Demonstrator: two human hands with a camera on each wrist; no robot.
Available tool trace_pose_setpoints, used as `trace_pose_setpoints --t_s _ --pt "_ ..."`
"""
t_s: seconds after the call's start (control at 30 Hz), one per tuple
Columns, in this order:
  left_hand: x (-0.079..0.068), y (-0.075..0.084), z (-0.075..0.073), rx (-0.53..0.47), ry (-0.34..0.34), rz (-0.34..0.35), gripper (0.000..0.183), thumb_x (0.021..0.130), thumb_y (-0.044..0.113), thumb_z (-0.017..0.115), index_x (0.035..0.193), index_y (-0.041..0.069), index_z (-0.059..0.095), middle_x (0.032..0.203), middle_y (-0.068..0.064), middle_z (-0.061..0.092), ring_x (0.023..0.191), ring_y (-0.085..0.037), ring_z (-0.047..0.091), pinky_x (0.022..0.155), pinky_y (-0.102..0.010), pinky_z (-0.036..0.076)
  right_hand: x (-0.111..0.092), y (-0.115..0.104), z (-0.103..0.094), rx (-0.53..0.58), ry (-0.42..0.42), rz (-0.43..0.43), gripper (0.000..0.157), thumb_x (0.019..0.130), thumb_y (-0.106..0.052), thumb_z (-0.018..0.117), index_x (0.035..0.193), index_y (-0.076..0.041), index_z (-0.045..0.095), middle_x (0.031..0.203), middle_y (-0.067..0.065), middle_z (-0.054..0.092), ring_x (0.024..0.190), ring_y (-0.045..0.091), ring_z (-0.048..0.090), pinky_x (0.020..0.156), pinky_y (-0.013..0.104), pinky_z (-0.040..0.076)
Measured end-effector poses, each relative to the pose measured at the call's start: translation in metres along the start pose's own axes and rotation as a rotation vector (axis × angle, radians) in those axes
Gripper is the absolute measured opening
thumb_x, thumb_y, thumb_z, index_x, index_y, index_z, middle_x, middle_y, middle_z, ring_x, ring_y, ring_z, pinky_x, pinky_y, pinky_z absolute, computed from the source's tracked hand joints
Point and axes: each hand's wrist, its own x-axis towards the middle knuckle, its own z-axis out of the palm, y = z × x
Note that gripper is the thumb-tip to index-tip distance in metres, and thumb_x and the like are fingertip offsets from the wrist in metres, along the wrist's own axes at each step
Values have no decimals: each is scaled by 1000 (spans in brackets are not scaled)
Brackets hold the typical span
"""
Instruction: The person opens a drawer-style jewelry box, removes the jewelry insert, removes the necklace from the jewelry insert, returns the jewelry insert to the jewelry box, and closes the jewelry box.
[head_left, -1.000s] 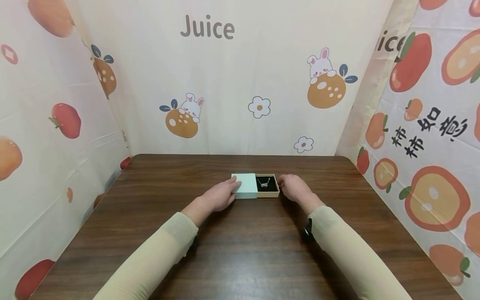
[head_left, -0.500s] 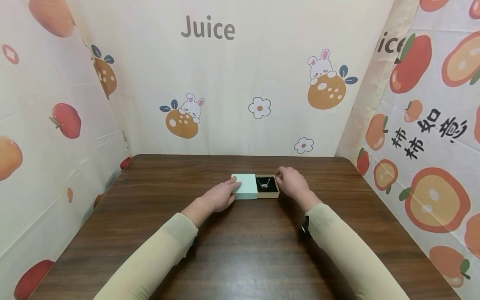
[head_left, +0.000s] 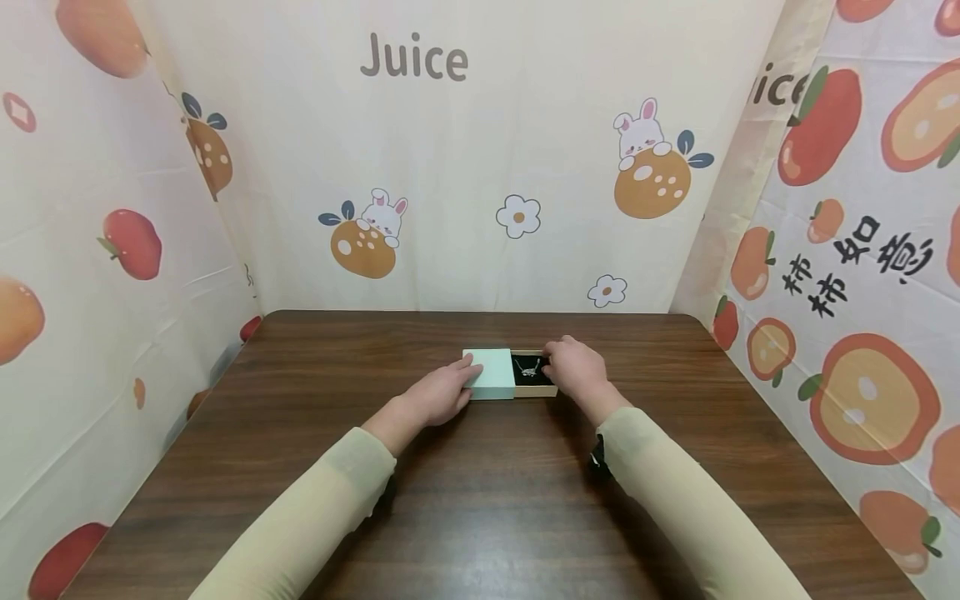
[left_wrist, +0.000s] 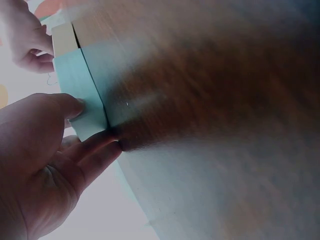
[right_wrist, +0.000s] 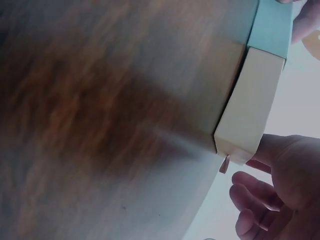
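A small mint-green jewelry box (head_left: 493, 375) lies on the table, its cream drawer (head_left: 536, 392) slid partly out to the right. Inside, a silver necklace (head_left: 528, 368) rests on a black insert (head_left: 534, 381). My left hand (head_left: 441, 390) grips the sleeve's left end, thumb on top and fingers along its side. At the drawer's right end is my right hand (head_left: 576, 367), its fingertips reaching over the rim close to the necklace. Those fingertips are hidden in the right wrist view, so I cannot tell whether they pinch anything. A ribbon tab (right_wrist: 225, 165) hangs from the drawer's end.
The dark wood table (head_left: 480, 500) extends around the box on all sides. Fruit-printed cloth (head_left: 517, 150) hangs behind its far edge and along both sides.
My right hand has moved from beside the drawer's right end up to its far corner, then leftward over the rim. My left hand and the box stay in place.
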Motion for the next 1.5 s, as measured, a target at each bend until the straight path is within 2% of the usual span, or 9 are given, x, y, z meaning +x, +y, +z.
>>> trace_pose_setpoints --t_s 0.13,0.37,0.6,0.7,0.83,0.9,0.93,1.17,1.5 --pt "-1 1 -3 -12 -10 -9 58 113 32 60 169 21 46 181 -11 31 163 -30 42 130 -50 42 0 -2 1 -59 -15 -10 34 104 -24 76 135 -12 77 132 16 72 118 36 73 88 56 65" --pt "-38 62 -60 -50 -58 -67 55 114 18 60 167 9 47 179 -19 34 163 -35 42 132 -50 39 1 -8 0 -85 -29 -2 32 104 -23 76 133 -11 79 133 16 72 123 37 71 92 56 65" --pt "-37 59 -59 -70 -51 -53 54 114 17 60 166 7 48 178 -22 34 162 -37 43 131 -52 40 2 -8 2 -105 -31 -2 27 104 -25 76 127 -10 79 129 15 71 122 36 67 95 55 64" --pt "-29 41 -43 -55 -22 -15 55 114 22 59 166 9 47 179 -20 34 162 -34 43 131 -49 40 2 -8 3 -101 -20 -5 25 104 -24 77 124 -9 79 126 14 70 119 35 66 92 54 64" --pt "-30 43 -44 -57 -28 -17 55 115 21 57 167 9 46 179 -20 33 163 -34 42 132 -48 38 1 -8 3 -88 0 -12 24 103 -23 78 121 -7 78 124 14 68 117 34 64 92 54 64" --pt "-37 59 -58 -86 -57 -54 54 114 14 58 165 5 48 178 -22 33 163 -38 42 131 -53 38 0 -8 2 -90 9 -21 23 102 -22 78 119 -6 78 123 14 67 116 34 64 91 54 64" --pt "-36 59 -57 -89 -60 -57 54 114 14 58 166 5 47 178 -22 33 163 -38 41 132 -53 38 0 -9 2 -91 13 -25 22 102 -22 78 118 -6 78 122 15 67 116 35 64 91 54 64" --pt "-19 27 -26 -37 -22 -17 55 114 21 57 167 10 46 179 -20 34 161 -34 45 130 -49 42 0 -10 -1 -67 31 -40 19 102 -18 77 112 -2 75 119 16 66 109 34 64 89 52 64" --pt "-20 30 -28 -10 -20 -35 56 114 23 58 168 13 46 179 -18 34 161 -34 46 129 -51 43 1 -8 -14 50 26 -13 21 100 -16 74 113 -1 69 112 18 73 100 35 71 88 54 62"
